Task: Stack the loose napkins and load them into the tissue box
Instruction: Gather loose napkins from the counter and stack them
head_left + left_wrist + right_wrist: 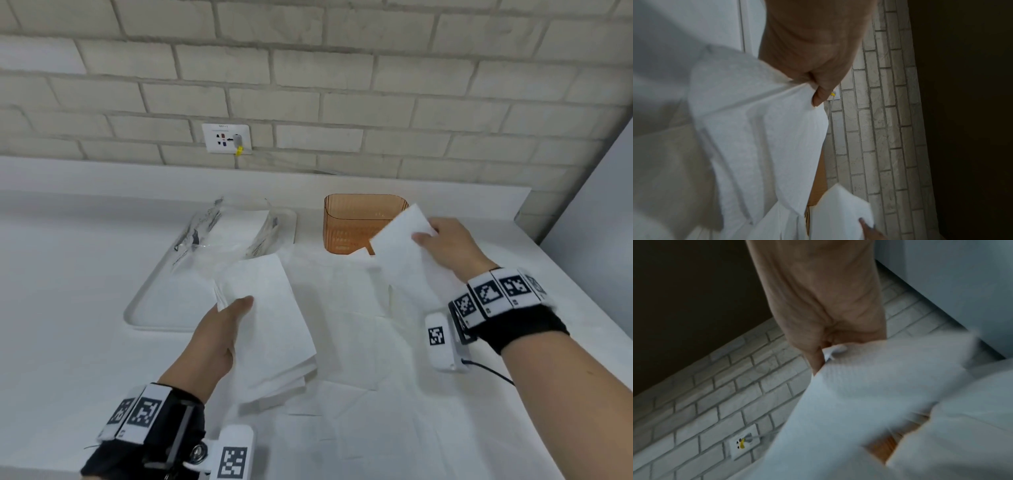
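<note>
Head view. Left hand, lower centre-left of frame, grips a small stack of napkins by its left edge, thumb on top, fingers hidden beneath. The stack is white, rectangular, faintly embossed paper, its lower layers fanned out of line. Right hand, right of centre, pinches 1 single napkin, thumb on its upper face; the sheet is tilted and overlaps the front right corner of the tissue box. The box is translucent orange plastic with ribbed walls and rounded corners, open at the top, standing at upper centre of the white counter. More loose napkins lie flat and overlapping on the counter between and below the hands. A white tray with a raised rounded rim sits left of the box and holds crinkled clear plastic wrap. A wall outlet shows on the pale brick wall at upper centre.

Left wrist view. Left hand at top centre, fingers curled, clamps the stack of napkins; several layered edges show. The single napkin and a fingertip on it appear at lower centre, with an orange sliver of the box beside it.

Right wrist view. Blurred. Right hand at top centre, thumb and fingers closed on the single napkin. The orange ribbed tissue box shows through a gap at lower right.
</note>
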